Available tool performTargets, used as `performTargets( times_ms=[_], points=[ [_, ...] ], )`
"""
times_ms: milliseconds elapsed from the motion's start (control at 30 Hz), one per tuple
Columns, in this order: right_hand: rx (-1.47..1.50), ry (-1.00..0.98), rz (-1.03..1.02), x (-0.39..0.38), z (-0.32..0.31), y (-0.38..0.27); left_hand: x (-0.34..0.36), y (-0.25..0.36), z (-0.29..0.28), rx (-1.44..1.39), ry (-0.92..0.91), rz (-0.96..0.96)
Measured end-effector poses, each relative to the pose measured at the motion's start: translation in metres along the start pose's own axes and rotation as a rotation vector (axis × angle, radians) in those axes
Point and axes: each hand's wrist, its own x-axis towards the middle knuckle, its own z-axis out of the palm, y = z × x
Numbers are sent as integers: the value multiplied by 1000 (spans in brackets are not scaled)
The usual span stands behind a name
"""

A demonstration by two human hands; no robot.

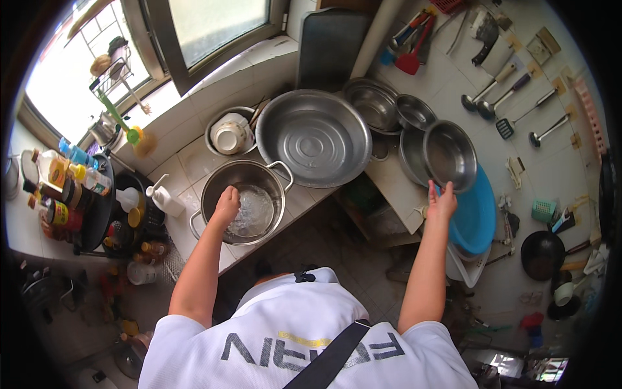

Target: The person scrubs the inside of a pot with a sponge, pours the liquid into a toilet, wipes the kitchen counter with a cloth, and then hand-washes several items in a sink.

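Observation:
My left hand is over a two-handled steel pot with rippling water in it. Its fingers are bunched together; what they hold, if anything, is hidden. On the right, my right hand grips the near rim of a steel basin, thumb and fingers at its edge. That basin is tilted, partly covering another steel bowl. Just below it shows a blue plastic tub.
A large grey metal basin stands behind the pot, beside a bowl of stacked white dishes. More steel bowls sit at the back right. A white pump bottle and seasoning bottles are at left. Ladles hang on the right wall.

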Motion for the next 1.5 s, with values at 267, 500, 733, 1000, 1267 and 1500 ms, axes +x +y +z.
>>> performTargets(
  times_ms=[267, 500, 733, 1000, 1267, 1500],
  points=[
    [134, 301, 130, 120, -166, -64, -69, 75, -19, 191, 6, 284],
    [42, 233, 16, 100, -135, -29, -104, 90, -54, 314, 233, 342],
    [-561, -568, 57, -72, -7, 113, -138, 44, -76, 608, 620, 150],
    [-729, -981, 281, -238, 101, 263, -138, -20, -111, -204, 275, -162],
    [-529, -887, 451, -257, 104, 289, -170, -39, -115, -133, 288, -107],
    [-501, -831, 473, -248, 56, 252, -181, -17, -96, -79, 240, -106]
  ],
)
